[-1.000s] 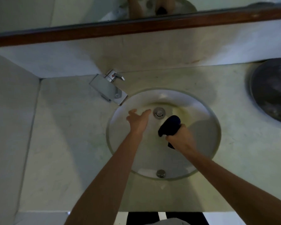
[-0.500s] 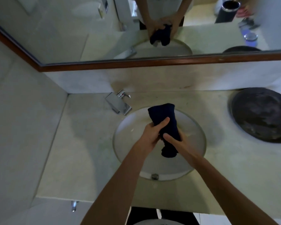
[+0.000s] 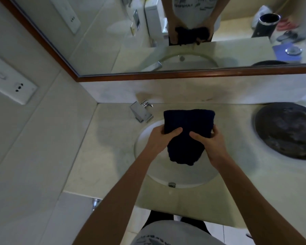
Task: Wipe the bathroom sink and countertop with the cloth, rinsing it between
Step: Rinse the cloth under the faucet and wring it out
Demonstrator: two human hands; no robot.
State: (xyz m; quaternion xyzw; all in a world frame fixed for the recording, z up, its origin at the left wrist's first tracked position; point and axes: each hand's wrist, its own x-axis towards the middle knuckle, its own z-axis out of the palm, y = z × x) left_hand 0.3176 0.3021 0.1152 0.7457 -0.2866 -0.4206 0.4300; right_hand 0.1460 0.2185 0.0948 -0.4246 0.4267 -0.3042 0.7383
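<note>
A dark navy cloth [image 3: 187, 124] hangs spread out above the round white sink [image 3: 148, 137]. My left hand [image 3: 159, 140] grips its left edge, thumb on the front. On the other side my right hand [image 3: 210, 142] holds the right edge the same way. The cloth's lower end droops over the basin. A chrome faucet [image 3: 142, 112] stands at the sink's back left, with no water visible. The pale marble countertop [image 3: 102, 147] surrounds the sink.
A dark round tray [image 3: 288, 129] lies on the counter at the right. A wood-framed mirror [image 3: 166, 76] runs along the back wall above a low backsplash. The left wall carries a socket plate [image 3: 12, 84]. An overflow cap [image 3: 171, 184] sits at the sink's near rim.
My right hand lifted the bunched cloth out of the basin, my left hand joined it, and both have pulled the cloth open wide. The camera tilted up toward the mirror.
</note>
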